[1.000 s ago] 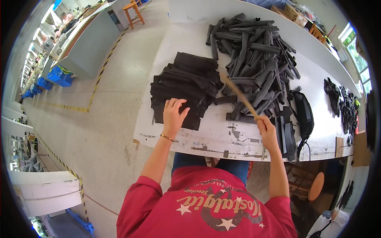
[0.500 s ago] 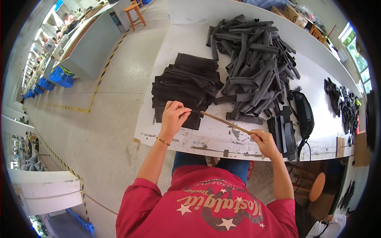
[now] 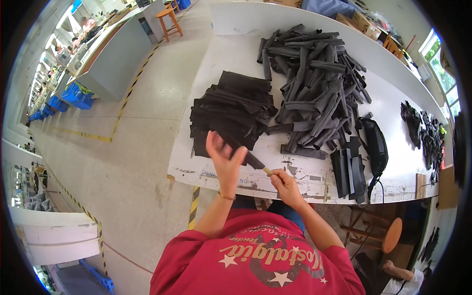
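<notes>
My right hand (image 3: 286,189) is closed round the near end of a thin wooden stick (image 3: 267,171) by the table's front edge. Most of the stick is covered by a black fabric tube (image 3: 253,161). Beside that tube my left hand (image 3: 225,160) is raised with its fingers apart, partly smeared by motion; whether it touches the tube is hard to see. Just beyond lies a spread stack of flat black fabric strips (image 3: 231,113). To the right of the stack rises a big heap of dark grey fabric tubes (image 3: 314,83).
A black pouch with a strap (image 3: 376,145) lies right of the heap, beside several flat dark pieces (image 3: 348,169). More black items (image 3: 430,132) sit at the table's far right. A low white wall (image 3: 295,19) runs along the back. A wooden stool (image 3: 392,233) stands below right.
A black fabric tube now covers most of the stick, which was bare before. My right hand has moved left and nearer. My left hand has shifted slightly right and its fingers have spread.
</notes>
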{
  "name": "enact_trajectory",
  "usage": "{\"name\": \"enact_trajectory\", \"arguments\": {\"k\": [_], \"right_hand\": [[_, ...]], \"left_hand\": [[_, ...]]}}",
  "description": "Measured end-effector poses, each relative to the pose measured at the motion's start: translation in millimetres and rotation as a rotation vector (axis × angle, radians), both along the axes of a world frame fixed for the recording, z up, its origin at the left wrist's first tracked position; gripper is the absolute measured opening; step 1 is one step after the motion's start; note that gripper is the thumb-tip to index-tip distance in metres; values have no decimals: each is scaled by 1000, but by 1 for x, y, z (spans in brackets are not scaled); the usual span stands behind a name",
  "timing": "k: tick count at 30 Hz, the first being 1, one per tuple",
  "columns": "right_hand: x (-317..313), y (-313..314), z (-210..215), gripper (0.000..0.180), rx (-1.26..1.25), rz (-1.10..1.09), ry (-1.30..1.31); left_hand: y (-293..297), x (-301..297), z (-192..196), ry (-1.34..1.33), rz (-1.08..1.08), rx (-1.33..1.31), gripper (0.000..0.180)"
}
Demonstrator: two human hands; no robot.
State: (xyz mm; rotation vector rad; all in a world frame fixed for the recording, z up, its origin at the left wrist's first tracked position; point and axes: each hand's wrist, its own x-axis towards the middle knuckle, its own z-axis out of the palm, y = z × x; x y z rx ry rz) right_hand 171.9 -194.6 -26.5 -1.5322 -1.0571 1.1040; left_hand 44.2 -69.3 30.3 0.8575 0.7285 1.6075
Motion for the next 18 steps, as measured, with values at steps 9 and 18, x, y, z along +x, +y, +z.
{"name": "enact_trajectory", "arguments": {"k": [9,18], "right_hand": [[-56,28,-25,13,251,-294,-343],[-59,-11,-47,17,124,-201,-298]], "left_hand": [[-5,13,-76,-486,-560,-552,25],[-2,9,-55,-424,-555,-542,25]]}}
